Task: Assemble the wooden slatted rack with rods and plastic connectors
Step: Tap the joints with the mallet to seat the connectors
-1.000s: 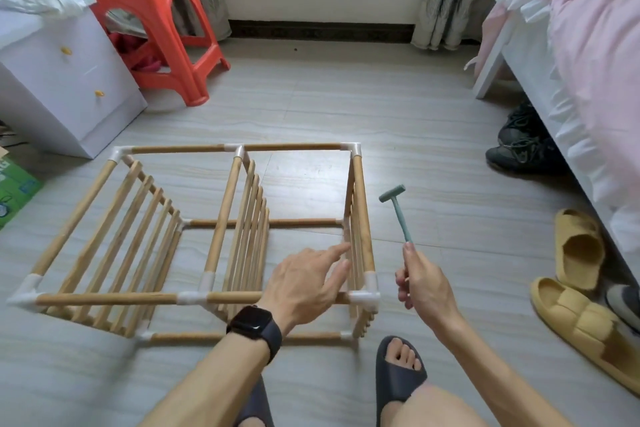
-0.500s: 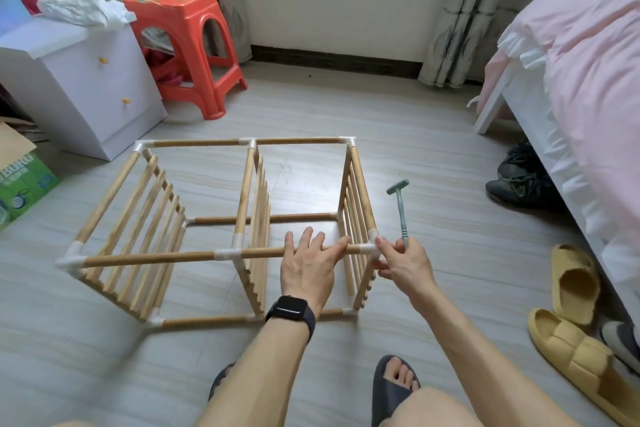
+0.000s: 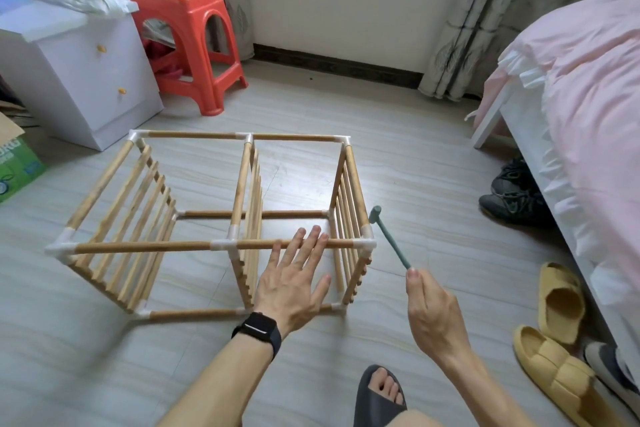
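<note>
At 6 o'clock, nearest, a foot in a dark sandal (image 3: 372, 407). Left hand (image 3: 294, 282) just past it, fingers straight and spread, fingertips lying across the near top rod (image 3: 145, 247). Right hand (image 3: 433, 312) at 4 o'clock curls round the handle end of a green hammer (image 3: 389, 239); hammer head just beside the white corner connector (image 3: 367, 243), contact unclear. Wooden rack (image 3: 241, 184) stands on the floor (image 3: 398, 156), centre. Yellow slippers (image 3: 561, 302) at 4 o'clock. Orange stool (image 3: 187, 42) far, 11 o'clock.
</note>
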`<state>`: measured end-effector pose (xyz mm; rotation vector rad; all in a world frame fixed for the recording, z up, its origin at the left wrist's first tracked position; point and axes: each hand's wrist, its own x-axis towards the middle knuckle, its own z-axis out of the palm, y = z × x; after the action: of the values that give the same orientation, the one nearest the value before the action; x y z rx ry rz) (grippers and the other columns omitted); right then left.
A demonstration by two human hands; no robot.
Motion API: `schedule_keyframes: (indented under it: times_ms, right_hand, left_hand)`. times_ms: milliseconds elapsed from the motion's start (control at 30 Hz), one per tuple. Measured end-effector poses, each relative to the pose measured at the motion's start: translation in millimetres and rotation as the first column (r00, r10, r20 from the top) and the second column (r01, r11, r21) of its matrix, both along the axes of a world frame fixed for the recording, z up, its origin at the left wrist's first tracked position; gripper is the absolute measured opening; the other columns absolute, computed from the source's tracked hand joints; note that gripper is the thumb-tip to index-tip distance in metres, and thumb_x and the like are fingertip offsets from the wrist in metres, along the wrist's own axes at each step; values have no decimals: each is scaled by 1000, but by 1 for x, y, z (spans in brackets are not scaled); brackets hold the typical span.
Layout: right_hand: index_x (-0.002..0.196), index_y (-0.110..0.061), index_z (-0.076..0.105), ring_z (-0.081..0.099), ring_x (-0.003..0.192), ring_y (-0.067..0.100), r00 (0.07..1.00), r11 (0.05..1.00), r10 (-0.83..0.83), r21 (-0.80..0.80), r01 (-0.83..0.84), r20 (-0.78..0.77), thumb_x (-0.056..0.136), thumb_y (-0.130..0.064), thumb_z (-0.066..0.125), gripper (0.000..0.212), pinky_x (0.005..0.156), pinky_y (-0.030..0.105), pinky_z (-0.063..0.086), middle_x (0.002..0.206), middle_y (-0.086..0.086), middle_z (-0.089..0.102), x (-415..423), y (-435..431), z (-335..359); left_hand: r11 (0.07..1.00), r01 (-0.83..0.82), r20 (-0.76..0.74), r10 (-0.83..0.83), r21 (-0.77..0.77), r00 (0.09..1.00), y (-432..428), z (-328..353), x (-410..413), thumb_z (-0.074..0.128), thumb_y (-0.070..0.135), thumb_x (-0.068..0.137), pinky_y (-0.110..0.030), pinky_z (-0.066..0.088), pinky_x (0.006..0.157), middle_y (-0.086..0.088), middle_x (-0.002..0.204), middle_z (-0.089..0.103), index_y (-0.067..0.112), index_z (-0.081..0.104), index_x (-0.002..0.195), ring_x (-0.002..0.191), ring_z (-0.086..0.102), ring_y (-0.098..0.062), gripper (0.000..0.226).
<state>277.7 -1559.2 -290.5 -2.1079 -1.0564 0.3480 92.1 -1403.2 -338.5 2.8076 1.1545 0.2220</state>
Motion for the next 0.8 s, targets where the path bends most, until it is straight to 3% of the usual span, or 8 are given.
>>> schedule_keyframes:
  times_ms: [200, 333, 433, 500, 633, 667, 733, 800]
  right_hand:
    - [76, -28, 45, 53, 54, 20, 996, 985, -7, -170, 22, 90, 106, -44, 27, 38, 53, 39, 39, 57, 0, 55, -2, -3, -9]
    - [80, -27, 46, 56, 60, 22, 994, 962, -26, -266, 54, 110, 106, -48, 22, 41, 58, 41, 43, 63, -1, 59, -4, 0, -7]
    - [75, -25, 45, 53, 58, 21, 992, 957, 5, -288, 33, 130, 106, -45, 24, 43, 57, 42, 38, 62, 2, 58, -5, 4, 5]
    - [71, -20, 46, 47, 49, 16, 994, 984, 8, -180, 12, 106, 107, -40, 28, 45, 51, 38, 35, 57, 5, 55, -6, 6, 20]
    - [74, -13, 47, 42, 41, 12, 999, 972, -46, 231, 42, 11, 107, -41, 25, 48, 36, 26, 27, 49, 1, 42, -15, 2, 39]
    - [78, -12, 49, 44, 41, 14, 999, 980, -30, 193, 36, -36, 105, -47, 20, 52, 37, 28, 30, 51, 0, 45, -15, 3, 36]
    - [95, -8, 53, 58, 54, 15, 997, 995, 10, -101, -17, -71, 94, -57, -14, 84, 47, 34, 38, 68, 5, 61, -17, 5, 32]
    - [105, -6, 55, 65, 76, 26, 983, 964, 112, -257, -72, 144, 77, -62, -38, 112, 60, 36, 37, 87, 11, 67, -2, 4, 12]
  left_hand:
    - [993, -50, -2, 50, -107, 999, -8, 4, 7, 22, 68, 97, -45, -22, 119, 6, 168, -11, 30, -15, 159, 152, -20, -11, 81]
    - [994, -20, -25, 17, -104, 1000, -5, 15, 5, 14, 66, 99, -44, -31, 114, 11, 155, -44, 34, -38, 147, 143, -40, -11, 78]
    - [991, -36, -68, 28, -128, 997, -7, 22, 6, 12, 66, 99, -46, -27, 117, 11, 151, -48, 32, -39, 147, 142, -41, -13, 77]
    - [989, -33, -88, 20, -145, 996, -7, 22, 6, 11, 67, 99, -47, -26, 117, 10, 152, -47, 31, -39, 147, 142, -40, -14, 77]
    - [988, -22, -124, 2, -154, 992, -6, 22, 6, 11, 67, 99, -47, -26, 117, 10, 153, -46, 31, -38, 148, 143, -39, -14, 77]
    - [988, -21, -120, 3, -152, 993, -6, 23, 6, 11, 67, 99, -47, -25, 117, 10, 153, -45, 31, -38, 148, 143, -39, -14, 77]
    - [989, -24, -131, 4, -149, 991, -7, 23, 5, 12, 67, 99, -48, -25, 118, 9, 153, -46, 31, -38, 147, 143, -39, -15, 78]
    - [988, -24, -144, 2, -155, 990, -7, 25, 5, 13, 67, 99, -49, -24, 118, 8, 152, -47, 31, -39, 147, 143, -39, -16, 79]
